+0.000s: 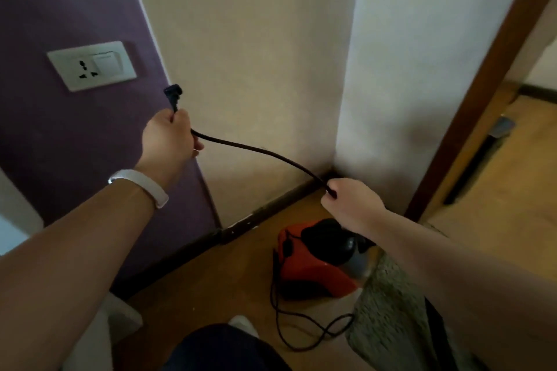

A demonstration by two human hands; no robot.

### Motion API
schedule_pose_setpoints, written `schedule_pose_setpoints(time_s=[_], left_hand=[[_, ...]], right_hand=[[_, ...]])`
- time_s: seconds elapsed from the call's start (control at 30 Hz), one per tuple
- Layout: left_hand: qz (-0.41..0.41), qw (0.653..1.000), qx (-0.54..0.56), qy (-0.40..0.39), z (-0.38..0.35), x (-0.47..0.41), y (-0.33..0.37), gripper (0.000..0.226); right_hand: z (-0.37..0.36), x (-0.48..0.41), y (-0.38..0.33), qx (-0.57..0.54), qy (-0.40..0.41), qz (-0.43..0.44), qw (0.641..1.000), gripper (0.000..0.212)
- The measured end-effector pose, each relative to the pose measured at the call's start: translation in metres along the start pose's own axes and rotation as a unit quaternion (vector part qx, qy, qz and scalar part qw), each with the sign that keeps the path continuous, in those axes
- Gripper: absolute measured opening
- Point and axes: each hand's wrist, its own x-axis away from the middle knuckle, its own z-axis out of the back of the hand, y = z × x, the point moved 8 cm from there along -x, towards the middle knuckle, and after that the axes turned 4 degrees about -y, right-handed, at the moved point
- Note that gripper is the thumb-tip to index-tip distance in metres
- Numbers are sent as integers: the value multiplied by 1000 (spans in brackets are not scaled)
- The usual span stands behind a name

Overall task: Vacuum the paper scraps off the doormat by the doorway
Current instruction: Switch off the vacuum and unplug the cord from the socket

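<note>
A red-orange vacuum cleaner (313,268) with a black top is sitting on the wooden floor (211,295) at about 5 o'clock in the view. A shaggy grey-green doormat (388,310) is lying just beside it at its 4 o'clock. The machine's black power cord (256,149) is trailing in loose loops over the floor at the vacuum's 6 o'clock. A further stretch is hanging in a shallow arc in the air between the left hand (168,137), which is gripping it just below the black plug (173,93), and the right hand (351,205), which is gripping it lower down. The plug is pointing up toward 11 o'clock, near but clear of the white wall socket (92,65) at its 10 o'clock.
</note>
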Motion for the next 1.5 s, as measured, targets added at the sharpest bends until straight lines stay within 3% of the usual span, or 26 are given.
schedule_pose_setpoints(time_s=[0.1, 0.2, 0.27, 0.43, 0.53, 0.63, 0.83, 0.93, 1.1, 1.23, 1.27, 1.4, 1.5], left_hand=[[-67, 983, -173, 8, -7, 0, 4, 35], [-152, 924, -351, -15, -35, 14, 3, 36], [-221, 882, -414, -35, -70, 27, 0, 32], [-356, 818, -429, -140, -170, 80, -7, 35], [-381, 818, -334, -271, -230, 120, -6, 41], [-425, 779, -249, -387, -279, 158, 1, 40], [-252, 767, -51, -588, -347, 213, -1, 36], [-217, 754, 11, -620, -368, 234, 5, 41], [-217, 743, -16, -633, -399, 267, 1, 32], [-213, 718, -27, -663, -429, 273, -5, 82], [-208, 711, -30, -671, -436, 274, -6, 86], [-182, 684, -19, -707, -463, 282, -21, 44], [-123, 653, 23, -747, -475, 286, -33, 41]], right_hand=[[-2, 16, 76, -1, 3, -83, 997, 23], [-10, 34, 129, -60, -16, -114, 992, 27], [-15, 44, 149, -94, -26, -116, 988, 29], [-28, 60, 174, -162, -56, -113, 979, 34], [-29, 59, 176, -196, -51, -109, 973, 39], [-25, 56, 171, -208, -48, -90, 973, 40], [-13, 56, 168, -274, -12, -69, 959, 28], [1, 66, 190, -351, 62, -115, 927, 31], [13, 84, 226, -388, 154, -173, 892, 19], [3, 91, 246, -406, 174, -206, 873, 23], [2, 90, 248, -403, 175, -205, 874, 22], [-5, 82, 260, -360, 163, -196, 897, 23], [-14, 78, 273, -365, 158, -197, 896, 26]])
